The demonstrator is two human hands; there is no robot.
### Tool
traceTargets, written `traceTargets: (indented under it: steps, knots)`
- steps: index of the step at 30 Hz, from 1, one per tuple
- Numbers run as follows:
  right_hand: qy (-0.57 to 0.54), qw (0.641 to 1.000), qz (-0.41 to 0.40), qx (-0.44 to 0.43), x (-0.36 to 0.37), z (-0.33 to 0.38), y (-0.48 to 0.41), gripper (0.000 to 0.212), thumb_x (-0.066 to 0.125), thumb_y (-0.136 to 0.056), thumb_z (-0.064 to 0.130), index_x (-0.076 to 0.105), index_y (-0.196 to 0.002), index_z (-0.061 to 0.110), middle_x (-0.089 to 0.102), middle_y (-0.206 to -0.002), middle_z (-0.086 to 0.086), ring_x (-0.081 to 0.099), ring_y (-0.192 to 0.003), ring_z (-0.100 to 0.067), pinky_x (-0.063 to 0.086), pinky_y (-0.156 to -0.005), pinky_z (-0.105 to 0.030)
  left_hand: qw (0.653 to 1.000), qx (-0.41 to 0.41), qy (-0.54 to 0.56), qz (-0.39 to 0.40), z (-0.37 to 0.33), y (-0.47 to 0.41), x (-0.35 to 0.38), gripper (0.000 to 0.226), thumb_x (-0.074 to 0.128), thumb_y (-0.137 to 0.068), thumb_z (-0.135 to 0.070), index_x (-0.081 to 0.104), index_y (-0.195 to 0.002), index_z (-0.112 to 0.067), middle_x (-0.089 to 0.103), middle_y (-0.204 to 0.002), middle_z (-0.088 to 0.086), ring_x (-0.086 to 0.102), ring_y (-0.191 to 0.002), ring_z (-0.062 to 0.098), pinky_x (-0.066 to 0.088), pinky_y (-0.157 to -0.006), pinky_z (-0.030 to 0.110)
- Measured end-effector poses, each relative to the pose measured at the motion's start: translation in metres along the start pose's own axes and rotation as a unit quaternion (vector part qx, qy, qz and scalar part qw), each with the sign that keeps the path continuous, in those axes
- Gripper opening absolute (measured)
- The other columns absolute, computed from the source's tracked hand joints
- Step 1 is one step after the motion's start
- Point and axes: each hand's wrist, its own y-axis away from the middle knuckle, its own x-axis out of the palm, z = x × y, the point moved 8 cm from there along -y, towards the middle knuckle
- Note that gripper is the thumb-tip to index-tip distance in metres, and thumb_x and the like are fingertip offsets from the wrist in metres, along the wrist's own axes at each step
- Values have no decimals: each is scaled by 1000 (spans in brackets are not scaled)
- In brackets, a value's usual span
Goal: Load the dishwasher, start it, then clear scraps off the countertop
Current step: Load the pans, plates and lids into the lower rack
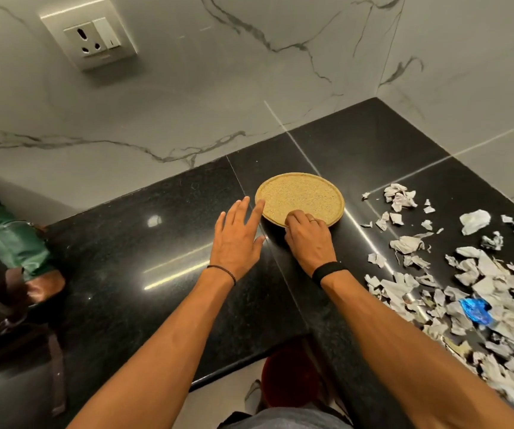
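The right hand [308,235] grips the near rim of a round tan plate [299,198] on a black countertop [156,243], the left hand [237,236] spread beside it, paper scraps [481,289] strewn at right.

Black cord bracelet [222,272] on left wrist, broad black wristband [328,270], ring [311,220] on right grip [308,239]

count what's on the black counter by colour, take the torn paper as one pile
tan: 1, the round plate
blue: 1, the crumpled wrapper
white-grey: 1, the pile of paper scraps
total: 3
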Motion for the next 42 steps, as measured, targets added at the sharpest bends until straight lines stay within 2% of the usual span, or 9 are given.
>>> traceTargets:
  steps: [4, 9, 14, 23, 27, 32, 36, 38, 42]
  knots:
    - [-34, 995, -90, -7, -43, -3, 7, 14, 59, -94, 20, 62, -106, 12, 62, -113, -6, 62, -88, -25, 47, -69, -39, 1000, 15, 1, 13, -10, -17, -6, 94, 71, -91, -29, 8, -162, -32, 13, -168, 7, 9, -155, 30, 31, -118, 55]
    - [-85, 986, -142, -10, -81, 0, 29, 16, 52, -97, 20, 61, -107, 12, 62, -112, -4, 62, -90, -24, 50, -71, -40, 997, 67, 30, 8, -34, -37, -17, 78, 66, -93, -15, 27, -157, -38, 27, -165, -1, 12, -155, 29, 35, -115, 58]
    - [-139, 982, -124, 14, -89, -9, 46, 20, 50, -97, 26, 59, -110, 14, 60, -114, -2, 59, -100, -23, 50, -80, -41, 993, 105, 54, 14, -53, -41, -22, 44, 59, -94, -6, 65, -133, -26, 62, -139, -4, 37, -146, 23, 31, -116, 49]
    - [-56, 983, -98, 144, -131, -38, 75, 60, 71, -81, 25, 49, -136, 22, 53, -134, -2, 53, -122, -23, 47, -98, -42, 965, 223, 132, -23, -116, -36, -61, 31, 70, -90, -9, 74, -119, -20, 69, -126, 7, 55, -129, 27, 43, -107, 44]
    - [-2, 967, -102, 231, -158, -42, 104, 77, 71, -76, 16, 42, -146, 23, 49, -143, -3, 47, -133, -27, 42, -107, -45, 927, 333, 170, -16, -156, -20, -76, 23, 71, -90, -10, 77, -111, -16, 71, -115, 11, 62, -114, 31, 50, -95, 43]
    - [52, 931, -115, 341, -181, -39, 168, 84, 78, -82, 30, 33, -153, 23, 45, -149, -5, 43, -138, -27, 40, -111, -46, 868, 448, 212, 2, -196, 17, -81, 20, 76, -90, -24, 78, -108, -18, 73, -107, 8, 65, -106, 30, 54, -88, 41]
    - [84, 897, -125, 417, -199, -24, 235, 62, 68, -90, 32, 45, -146, 23, 53, -144, -4, 48, -133, -25, 40, -107, -44, 813, 534, 233, 25, -228, 66, -78, 20, 78, -88, -23, 79, -107, -18, 74, -104, 7, 66, -104, 30, 52, -85, 38]
    - [94, 881, -114, 450, -205, -16, 270, 41, 63, -93, 34, 60, -133, 24, 65, -128, -4, 58, -120, -26, 45, -99, -42, 792, 559, 241, 43, -244, 90, -74, 20, 78, -88, -24, 79, -107, -19, 74, -106, 6, 66, -108, 29, 52, -87, 39]
    - [122, 841, -102, 517, -219, 12, 340, 29, 54, -96, 39, 69, -120, 30, 74, -99, -4, 68, -92, -30, 50, -77, -38, 738, 628, 234, 78, -283, 153, -69, 20, 76, -89, -17, 77, -109, -15, 74, -111, 8, 51, -133, 33, 41, -110, 42]
